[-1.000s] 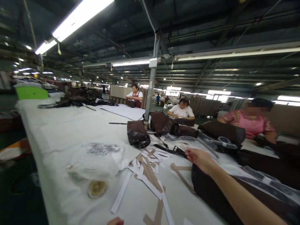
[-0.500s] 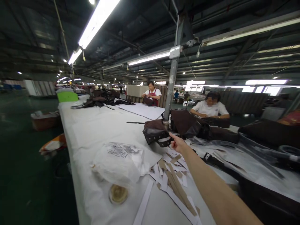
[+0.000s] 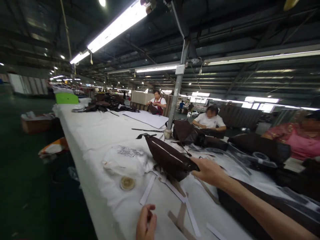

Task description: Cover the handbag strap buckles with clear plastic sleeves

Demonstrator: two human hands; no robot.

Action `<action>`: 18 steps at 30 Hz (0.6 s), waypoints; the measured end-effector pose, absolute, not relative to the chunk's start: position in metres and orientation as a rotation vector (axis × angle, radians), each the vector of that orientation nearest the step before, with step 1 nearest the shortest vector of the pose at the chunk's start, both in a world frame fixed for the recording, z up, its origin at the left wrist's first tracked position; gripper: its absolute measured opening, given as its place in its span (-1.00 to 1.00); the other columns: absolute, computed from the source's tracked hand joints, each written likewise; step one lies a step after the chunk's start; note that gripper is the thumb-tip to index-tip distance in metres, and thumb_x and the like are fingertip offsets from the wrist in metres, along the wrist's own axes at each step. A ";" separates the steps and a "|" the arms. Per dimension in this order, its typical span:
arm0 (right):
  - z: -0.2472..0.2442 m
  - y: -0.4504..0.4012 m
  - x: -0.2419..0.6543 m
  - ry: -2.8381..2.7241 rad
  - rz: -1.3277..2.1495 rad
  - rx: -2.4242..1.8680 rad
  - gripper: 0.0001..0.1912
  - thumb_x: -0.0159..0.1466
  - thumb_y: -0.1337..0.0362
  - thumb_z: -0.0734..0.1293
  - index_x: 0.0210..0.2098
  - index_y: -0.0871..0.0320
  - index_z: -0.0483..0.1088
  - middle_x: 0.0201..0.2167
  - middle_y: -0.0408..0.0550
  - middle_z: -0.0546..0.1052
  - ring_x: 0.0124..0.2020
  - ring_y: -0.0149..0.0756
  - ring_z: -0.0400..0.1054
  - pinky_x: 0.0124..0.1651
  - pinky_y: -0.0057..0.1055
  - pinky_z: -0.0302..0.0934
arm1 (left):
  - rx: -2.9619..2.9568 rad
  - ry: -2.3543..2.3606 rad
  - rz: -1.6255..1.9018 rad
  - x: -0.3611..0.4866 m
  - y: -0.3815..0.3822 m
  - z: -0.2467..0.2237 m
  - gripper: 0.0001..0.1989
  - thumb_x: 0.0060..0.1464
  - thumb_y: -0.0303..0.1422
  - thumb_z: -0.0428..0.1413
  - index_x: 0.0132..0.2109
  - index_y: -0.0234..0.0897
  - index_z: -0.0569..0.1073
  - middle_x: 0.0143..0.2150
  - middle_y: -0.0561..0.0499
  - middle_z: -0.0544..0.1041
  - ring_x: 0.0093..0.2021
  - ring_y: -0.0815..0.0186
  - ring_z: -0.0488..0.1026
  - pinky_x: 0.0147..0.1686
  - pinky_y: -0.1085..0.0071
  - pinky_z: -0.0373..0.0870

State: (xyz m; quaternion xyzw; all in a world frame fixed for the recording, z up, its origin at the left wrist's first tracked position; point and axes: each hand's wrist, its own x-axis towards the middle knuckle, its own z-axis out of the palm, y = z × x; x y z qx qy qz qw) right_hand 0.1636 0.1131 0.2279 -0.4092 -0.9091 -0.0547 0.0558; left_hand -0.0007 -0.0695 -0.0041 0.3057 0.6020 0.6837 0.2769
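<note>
One brown bag point(image 3: 166, 160) sticks out left of the right hand point(image 3: 209, 170), which pinches its end, maybe for an easy grip, while the left hand point(image 3: 145, 222), half curled, holds nothing.

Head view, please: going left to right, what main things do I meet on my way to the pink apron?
Brown box → green panel → tan disc → brown bag → right hand, its fingers on the bag → pink apron.
</note>
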 end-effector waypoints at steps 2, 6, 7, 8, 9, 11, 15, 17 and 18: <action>0.215 0.085 0.187 -2.806 -0.245 -1.388 -0.67 0.15 0.35 0.24 -0.10 0.15 0.45 -0.23 0.12 0.57 -0.15 0.02 0.45 -0.24 -0.30 0.15 | 0.735 1.493 1.760 -0.005 -0.066 0.006 -0.56 -0.04 -0.09 0.17 -0.09 -0.30 0.45 -0.27 -0.03 0.45 -0.26 0.25 0.40 -0.21 0.39 0.35; 0.188 0.043 0.230 -2.823 -0.246 -1.620 -0.64 0.21 0.38 0.18 -0.05 0.17 0.44 -0.16 0.20 0.56 -0.11 0.11 0.45 -0.22 -0.22 0.19 | 0.370 1.223 1.748 -0.019 -0.043 0.031 -0.48 -0.03 -0.23 0.22 0.05 -0.31 0.29 -0.05 -0.12 0.38 -0.17 0.26 0.44 -0.18 0.38 0.39; 0.181 0.034 0.238 -2.820 -0.225 -1.663 -0.64 0.22 0.37 0.18 -0.05 0.17 0.45 -0.16 0.21 0.56 -0.12 0.12 0.45 -0.22 -0.21 0.20 | 0.306 1.158 1.753 -0.022 -0.036 0.037 -0.44 -0.02 -0.27 0.23 0.09 -0.29 0.23 -0.06 -0.12 0.37 -0.19 0.27 0.45 -0.20 0.37 0.40; 0.174 0.026 0.245 -2.815 -0.199 -1.694 -0.63 0.22 0.35 0.19 -0.02 0.17 0.44 -0.16 0.22 0.56 -0.12 0.13 0.45 -0.22 -0.19 0.20 | 0.252 1.104 1.751 -0.026 -0.029 0.042 -0.41 0.00 -0.30 0.24 0.12 -0.26 0.18 -0.07 -0.11 0.37 -0.22 0.30 0.45 -0.22 0.36 0.41; 0.167 0.018 0.251 -2.810 -0.172 -1.707 -0.61 0.22 0.35 0.21 0.02 0.16 0.43 -0.15 0.22 0.56 -0.12 0.14 0.45 -0.21 -0.19 0.21 | 0.206 1.065 1.734 -0.029 -0.022 0.047 -0.40 0.00 -0.31 0.25 0.13 -0.24 0.17 -0.08 -0.10 0.37 -0.25 0.32 0.45 -0.23 0.36 0.42; 0.154 0.005 0.259 -2.816 -0.120 -1.701 -0.55 0.20 0.36 0.23 0.08 0.14 0.39 -0.15 0.22 0.56 -0.12 0.14 0.46 -0.20 -0.19 0.22 | 0.124 1.028 1.664 -0.033 -0.010 0.054 -0.45 0.02 -0.28 0.25 0.11 -0.23 0.21 -0.10 -0.09 0.39 -0.29 0.34 0.44 -0.24 0.34 0.44; 0.132 -0.012 0.264 -2.856 -0.069 -1.675 -0.57 0.22 0.42 0.19 0.06 0.10 0.40 -0.23 0.15 0.59 -0.17 0.12 0.48 -0.26 -0.22 0.23 | 0.033 1.012 1.527 -0.029 0.006 0.063 -0.59 0.14 -0.13 0.10 0.02 -0.33 0.32 -0.15 -0.15 0.44 -0.26 0.22 0.47 -0.25 0.26 0.47; 0.122 -0.015 0.265 -2.834 -0.112 -1.694 -0.56 0.23 0.46 0.17 0.06 0.07 0.39 -0.26 0.09 0.60 -0.21 0.09 0.50 -0.32 -0.26 0.21 | 0.039 1.025 1.467 -0.020 0.014 0.066 -0.57 0.13 -0.09 0.09 -0.05 -0.38 0.37 -0.19 -0.18 0.47 -0.24 0.15 0.48 -0.25 0.22 0.48; 0.118 -0.015 0.265 -2.816 -0.151 -1.705 -0.54 0.23 0.48 0.16 0.07 0.06 0.38 -0.27 0.07 0.60 -0.24 0.07 0.51 -0.35 -0.28 0.20 | 0.052 1.045 1.444 -0.015 0.019 0.067 -0.58 0.10 -0.09 0.12 -0.09 -0.39 0.39 -0.22 -0.19 0.48 -0.24 0.13 0.48 -0.25 0.21 0.48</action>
